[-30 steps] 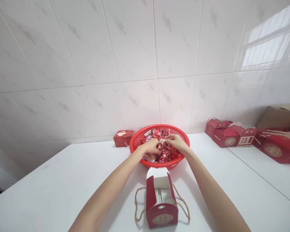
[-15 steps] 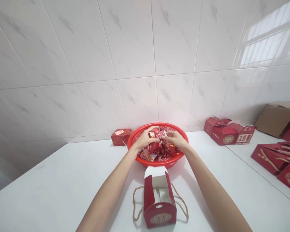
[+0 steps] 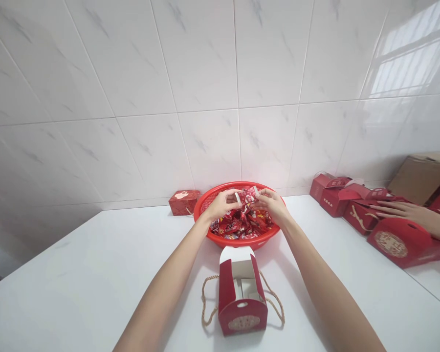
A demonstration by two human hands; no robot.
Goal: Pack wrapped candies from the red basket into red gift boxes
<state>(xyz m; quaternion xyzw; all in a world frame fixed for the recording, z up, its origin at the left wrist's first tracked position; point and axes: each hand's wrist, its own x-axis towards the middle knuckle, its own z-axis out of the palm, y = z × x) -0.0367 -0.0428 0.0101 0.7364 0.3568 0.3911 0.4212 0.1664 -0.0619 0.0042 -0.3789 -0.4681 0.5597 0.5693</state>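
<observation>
Between my two hands, over the red plastic basket [image 3: 238, 242], is a red wrapped candy [image 3: 248, 197] with white wrapper ends. My left hand [image 3: 221, 205] pinches its left end, and my right hand [image 3: 272, 205] grips the right end. Beneath them, a heap of red wrapped candies [image 3: 238, 227] lies in the basket. Nearer to me stands a dark red gift box [image 3: 242, 317] with its top open, a white inside and a rope handle [image 3: 205, 298] hanging at each side.
A small red box [image 3: 184, 203] sits left of the basket by the tiled wall. On the right, another person's hand [image 3: 407, 212] rests over several red gift boxes [image 3: 390, 243]. Behind them is a brown cardboard box [image 3: 420, 178].
My hands have drawn apart a little, with one candy now stretched between them. At right, another person's hand has come into view and the red boxes have shifted left.
</observation>
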